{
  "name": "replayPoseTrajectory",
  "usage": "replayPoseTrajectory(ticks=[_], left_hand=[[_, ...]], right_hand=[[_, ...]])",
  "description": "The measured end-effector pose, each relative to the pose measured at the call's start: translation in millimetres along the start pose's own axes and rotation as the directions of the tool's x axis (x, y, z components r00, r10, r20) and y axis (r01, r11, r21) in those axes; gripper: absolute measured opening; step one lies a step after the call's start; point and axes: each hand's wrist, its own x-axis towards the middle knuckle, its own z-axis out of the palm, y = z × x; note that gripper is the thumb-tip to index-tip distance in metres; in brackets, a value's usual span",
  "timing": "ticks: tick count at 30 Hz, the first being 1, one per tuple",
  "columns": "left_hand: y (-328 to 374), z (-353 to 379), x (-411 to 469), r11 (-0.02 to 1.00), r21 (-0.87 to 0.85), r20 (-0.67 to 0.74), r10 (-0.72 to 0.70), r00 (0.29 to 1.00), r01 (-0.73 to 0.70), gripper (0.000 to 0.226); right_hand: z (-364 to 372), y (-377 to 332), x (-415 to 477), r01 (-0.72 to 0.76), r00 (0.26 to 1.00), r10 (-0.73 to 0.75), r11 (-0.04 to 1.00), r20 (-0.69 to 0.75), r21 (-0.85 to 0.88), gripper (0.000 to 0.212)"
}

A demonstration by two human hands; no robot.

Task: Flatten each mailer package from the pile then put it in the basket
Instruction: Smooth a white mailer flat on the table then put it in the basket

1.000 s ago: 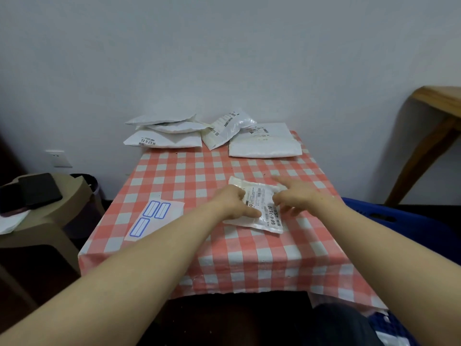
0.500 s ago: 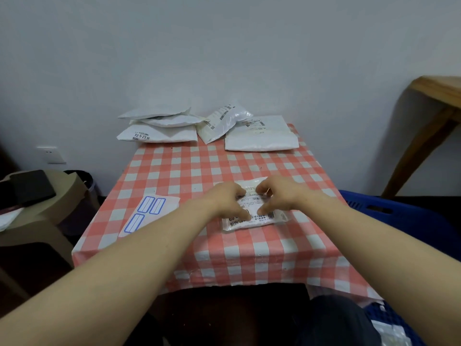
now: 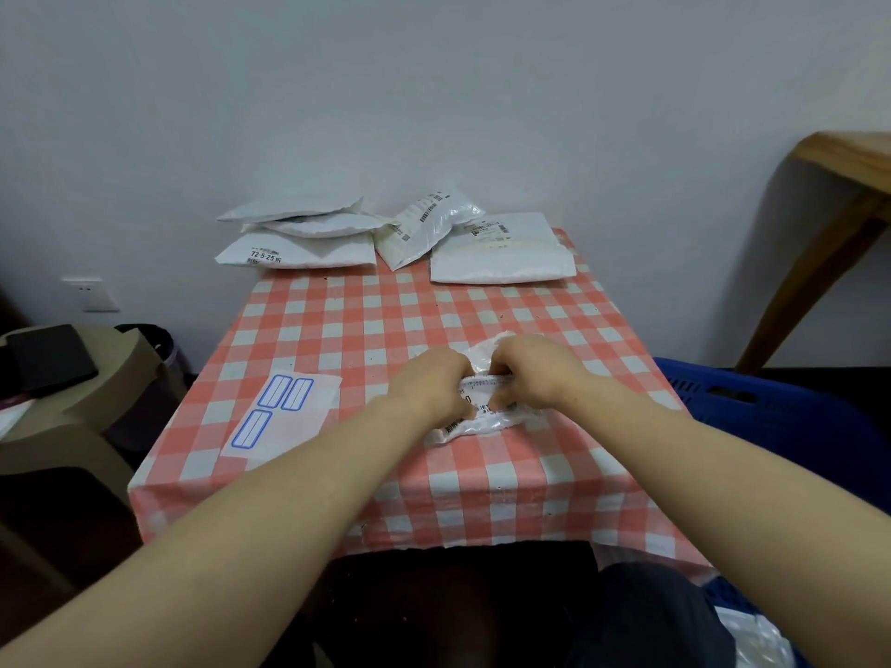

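**Mailer package is sitting bunched up between both your hands, mid-table**

Containers first. The blue basket is sitting low on your right, just beside the table, and only its slotted rim and wall are showing from here. Down in the bottom right corner something white and crinkly is lying against more blue plastic. It looks like it's in the basket, but you can't really tell.

The mailer you're working on is lying on the checked cloth, right of centre and toward your side. It's looking pretty crumpled, with white plastic puckering up and a printed label creasing across the middle. Your left hand is curling its fingers onto the left part, and your right hand is pinching the label edge, so both are gripping it with knuckles nearly touching.

The pile is waiting along the far edge by the wall, well apart from your hands. A sheet with blue boxes is lying flat to your left.
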Motion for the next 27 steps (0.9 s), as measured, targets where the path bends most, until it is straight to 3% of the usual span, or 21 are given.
replayPoseTrajectory(ticks=[5, 8, 11, 14, 19, 21, 24, 27], left_hand=[[-0.4, -16.4, 1.4, 0.999, 0.029, -0.075, 0.029, 0.997, -0.027, 0.021], [-8.7, -19.2, -0.7, 0.999, 0.002, -0.023, 0.052, 0.998, -0.052, 0.038], [-16.0, -16.9, -6.8, 0.992, -0.119, -0.093, 0.041, 0.995, -0.052, 0.039], [-17.9, -18.2, -8.3, 0.977, -0.213, -0.108, -0.011, 0.994, -0.012, 0.019], [-20.8, -13.3, -4.4, 0.992, -0.126, -0.011, 0.017, 1.0, -0.018, 0.013], [-23.3, -12.8, -0.9, 0.994, -0.102, -0.008, 0.042, 0.999, -0.043, 0.027], [-26.5, -13.1, 3.5, 0.995, -0.088, 0.073, 0.047, 0.996, -0.04, 0.054], [-26.3, -11.7, 7.9, 0.998, -0.044, 0.117, 0.058, 0.991, -0.053, 0.055]], right_hand=[[-9.7, -2.9, -7.3, 0.02, 0.993, -0.026, 0.999, -0.118, -0.045, 0.022], [-11.8, 0.2, -9.6, 0.003, 0.998, 0.004, 0.996, -0.07, 0.094, 0.033], [-12.2, 2.5, -9.2, 0.03, 0.996, -0.003, 0.958, -0.093, 0.286, 0.022], [-11.6, 1.9, -7.1, 0.01, 0.999, 0.003, 0.955, -0.043, 0.298, 0.021], [-3.7, -2.6, 0.5, -0.04, 0.997, 0.024, 0.974, 0.072, 0.221, 0.017], [-3.4, -3.8, 3.3, -0.034, 0.997, 0.019, 0.976, 0.074, 0.213, 0.025], [-6.8, -6.2, 6.9, -0.021, 0.992, -0.009, 0.973, 0.127, 0.23, 0.066], [-8.0, -8.7, 12.7, 0.004, 0.984, -0.032, 0.987, 0.174, 0.163, 0.07]])
